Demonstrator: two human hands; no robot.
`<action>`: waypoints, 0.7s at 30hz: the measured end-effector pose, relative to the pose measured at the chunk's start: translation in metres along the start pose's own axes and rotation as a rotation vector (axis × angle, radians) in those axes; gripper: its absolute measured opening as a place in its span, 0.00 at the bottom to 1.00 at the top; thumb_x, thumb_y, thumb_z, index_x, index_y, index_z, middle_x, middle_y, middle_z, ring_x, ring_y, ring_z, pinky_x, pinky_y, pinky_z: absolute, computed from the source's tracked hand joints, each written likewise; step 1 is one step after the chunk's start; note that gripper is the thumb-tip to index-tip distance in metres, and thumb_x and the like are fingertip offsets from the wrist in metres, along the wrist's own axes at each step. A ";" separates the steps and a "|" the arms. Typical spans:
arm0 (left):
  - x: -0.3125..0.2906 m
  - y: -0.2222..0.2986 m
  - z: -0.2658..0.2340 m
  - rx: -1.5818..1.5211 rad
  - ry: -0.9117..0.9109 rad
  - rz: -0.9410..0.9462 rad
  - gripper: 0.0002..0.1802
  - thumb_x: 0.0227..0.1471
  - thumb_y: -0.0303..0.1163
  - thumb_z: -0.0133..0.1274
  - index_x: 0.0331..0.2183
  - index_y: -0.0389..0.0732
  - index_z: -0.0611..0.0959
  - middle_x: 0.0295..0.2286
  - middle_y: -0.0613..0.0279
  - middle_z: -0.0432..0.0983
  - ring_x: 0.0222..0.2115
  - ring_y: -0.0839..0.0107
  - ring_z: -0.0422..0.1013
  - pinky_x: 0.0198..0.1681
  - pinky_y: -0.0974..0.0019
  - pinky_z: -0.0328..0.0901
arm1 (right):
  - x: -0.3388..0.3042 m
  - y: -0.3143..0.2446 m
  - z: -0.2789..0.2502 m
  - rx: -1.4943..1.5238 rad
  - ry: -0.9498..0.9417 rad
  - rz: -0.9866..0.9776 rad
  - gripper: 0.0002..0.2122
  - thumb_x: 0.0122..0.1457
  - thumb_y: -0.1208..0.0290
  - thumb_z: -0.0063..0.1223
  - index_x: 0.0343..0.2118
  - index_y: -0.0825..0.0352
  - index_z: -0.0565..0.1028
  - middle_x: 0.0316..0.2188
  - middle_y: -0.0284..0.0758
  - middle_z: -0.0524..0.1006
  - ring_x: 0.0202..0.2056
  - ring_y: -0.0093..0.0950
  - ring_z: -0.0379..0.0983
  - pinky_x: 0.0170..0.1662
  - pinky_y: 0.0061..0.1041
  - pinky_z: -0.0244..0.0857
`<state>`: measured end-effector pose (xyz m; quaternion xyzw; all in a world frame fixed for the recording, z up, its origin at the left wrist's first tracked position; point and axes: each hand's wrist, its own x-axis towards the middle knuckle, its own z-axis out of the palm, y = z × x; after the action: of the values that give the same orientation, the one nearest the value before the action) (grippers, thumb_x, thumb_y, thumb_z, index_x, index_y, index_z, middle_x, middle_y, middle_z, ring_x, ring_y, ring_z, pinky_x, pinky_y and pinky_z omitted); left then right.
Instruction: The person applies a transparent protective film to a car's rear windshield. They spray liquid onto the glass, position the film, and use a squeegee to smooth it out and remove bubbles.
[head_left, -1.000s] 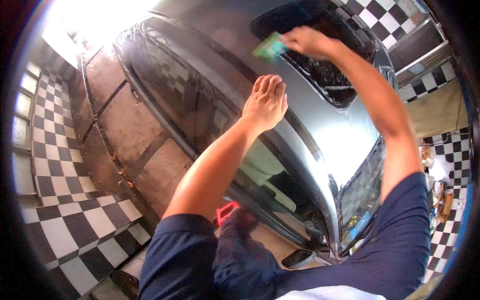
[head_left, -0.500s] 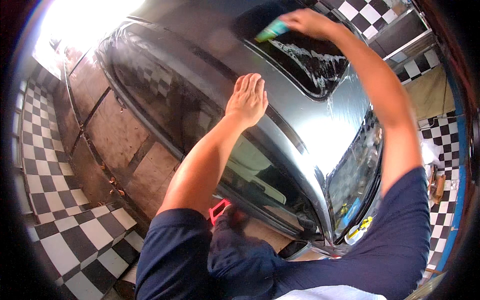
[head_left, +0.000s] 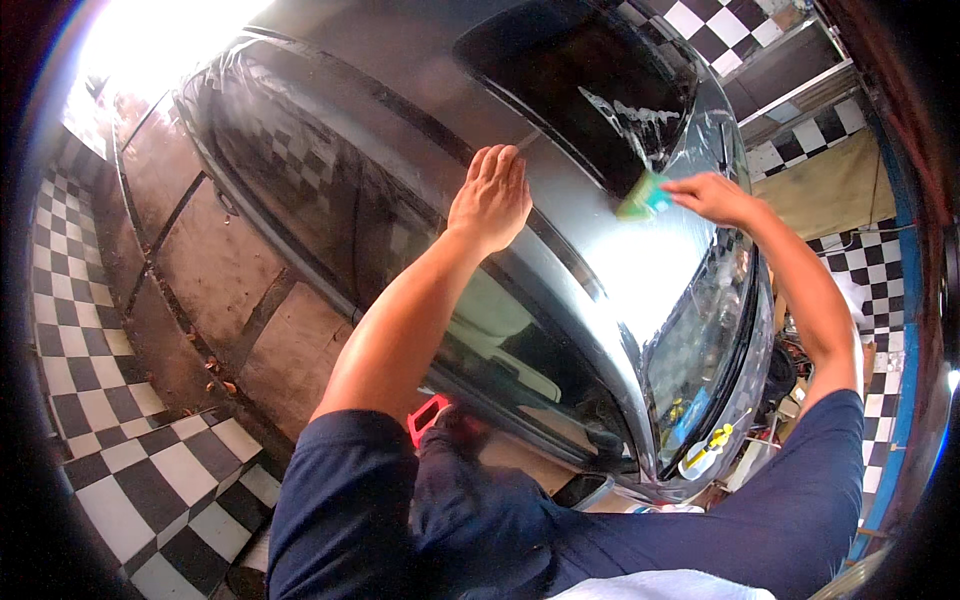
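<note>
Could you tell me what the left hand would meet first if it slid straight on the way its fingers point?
Probably the dark sunroof glass: the left hand lies flat on the car roof, fingers pointing toward it.

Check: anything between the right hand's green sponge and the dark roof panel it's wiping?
Nothing visible. The right hand holds the green sponge on the silver car roof at the edge of the dark roof panel, which carries only suds. The left hand rests flat, off to the side.
</note>
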<state>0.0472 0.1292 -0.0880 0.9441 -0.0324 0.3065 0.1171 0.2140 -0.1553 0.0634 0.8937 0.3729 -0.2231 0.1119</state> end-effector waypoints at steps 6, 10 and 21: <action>-0.003 -0.004 -0.002 0.030 -0.068 -0.028 0.23 0.55 0.37 0.37 0.46 0.29 0.69 0.48 0.51 0.61 0.53 0.60 0.55 0.59 0.61 0.46 | 0.085 -0.061 -0.084 -0.250 0.347 -0.333 0.16 0.60 0.59 0.38 0.45 0.60 0.72 0.38 0.41 0.75 0.40 0.39 0.72 0.45 0.36 0.65; -0.002 -0.003 0.003 -0.015 -0.002 -0.018 0.18 0.52 0.33 0.43 0.43 0.32 0.70 0.45 0.52 0.63 0.50 0.57 0.58 0.56 0.59 0.51 | 0.204 -0.143 -0.107 -0.097 0.452 -0.430 0.16 0.59 0.58 0.41 0.47 0.57 0.72 0.42 0.41 0.74 0.42 0.39 0.71 0.46 0.33 0.63; -0.005 -0.003 0.009 -0.023 -0.063 -0.015 0.19 0.54 0.33 0.38 0.45 0.31 0.68 0.47 0.51 0.61 0.53 0.57 0.55 0.58 0.61 0.50 | -0.006 -0.037 0.022 -0.070 0.139 -0.044 0.16 0.58 0.55 0.41 0.47 0.49 0.72 0.36 0.39 0.77 0.39 0.41 0.72 0.44 0.36 0.66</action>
<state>0.0492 0.1303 -0.0984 0.9521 -0.0326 0.2752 0.1294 0.1768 -0.1416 0.0464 0.8942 0.4067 -0.1496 0.1120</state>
